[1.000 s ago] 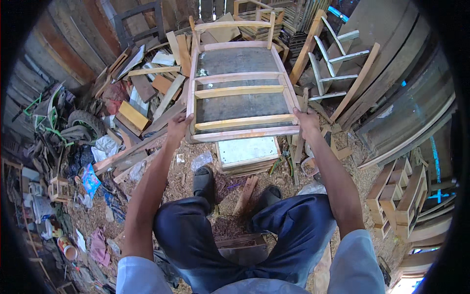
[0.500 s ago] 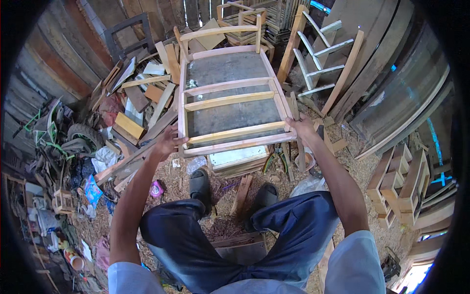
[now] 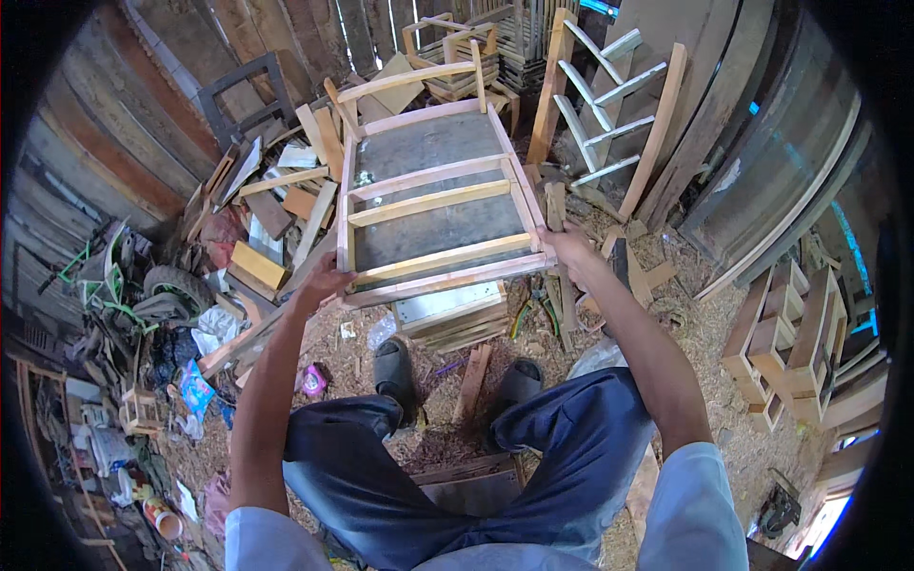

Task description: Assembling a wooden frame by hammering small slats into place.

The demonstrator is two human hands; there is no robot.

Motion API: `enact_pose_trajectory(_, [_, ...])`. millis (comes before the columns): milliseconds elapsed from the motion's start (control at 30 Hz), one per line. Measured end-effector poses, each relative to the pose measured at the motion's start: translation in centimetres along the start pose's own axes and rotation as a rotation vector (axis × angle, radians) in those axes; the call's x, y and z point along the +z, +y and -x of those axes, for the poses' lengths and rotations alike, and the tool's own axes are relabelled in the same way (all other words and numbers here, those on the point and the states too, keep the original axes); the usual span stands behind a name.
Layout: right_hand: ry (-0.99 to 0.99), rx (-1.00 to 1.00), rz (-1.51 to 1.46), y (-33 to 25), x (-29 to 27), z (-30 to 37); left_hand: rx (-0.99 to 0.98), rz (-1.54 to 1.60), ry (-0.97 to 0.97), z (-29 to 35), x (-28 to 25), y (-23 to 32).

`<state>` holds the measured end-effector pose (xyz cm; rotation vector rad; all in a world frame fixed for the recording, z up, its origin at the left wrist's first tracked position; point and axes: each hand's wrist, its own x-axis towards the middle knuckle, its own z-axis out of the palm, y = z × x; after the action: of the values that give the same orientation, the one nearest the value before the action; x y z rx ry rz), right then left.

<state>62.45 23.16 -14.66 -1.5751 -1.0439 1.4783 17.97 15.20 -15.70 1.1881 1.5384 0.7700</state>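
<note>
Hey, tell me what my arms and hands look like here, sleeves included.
Your left sleeve and right sleeve are short, plain and pale bluish white. Both forearms are bare. Your left hand and right hand are ungloved, with no visible wristwear.

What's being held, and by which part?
A wooden frame: left grip at its near left corner, right grip at its near right corner.

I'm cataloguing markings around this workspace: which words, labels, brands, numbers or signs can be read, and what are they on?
None can be read.
Blue packet: any print is too small and blurred.
Pink item: too small to read.
Cup-shaped container: too blurred to read.
Wooden frame, held by the left hand and right hand: no lettering visible.
</note>
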Motion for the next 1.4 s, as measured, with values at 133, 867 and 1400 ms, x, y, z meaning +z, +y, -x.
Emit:
enact_pose_trajectory(133, [0.003, 0.026, 0.034, 0.2, -1.3, -0.3, -0.133, -0.041, 0.082, -0.2, 2.1, 1.9])
enact_pose_trajectory(867, [-0.048, 0.159, 0.174, -3.5, 0.9, 3.0, -0.302, 0.421, 0.215, -2.1, 1.6, -3.7])
enact_pose_trajectory(1400, [-0.188, -0.238, 0.041, 1.7, -1.7, 1.7, 0.053, 0.556, 0.751, 0.2, 4.0, -1.9])
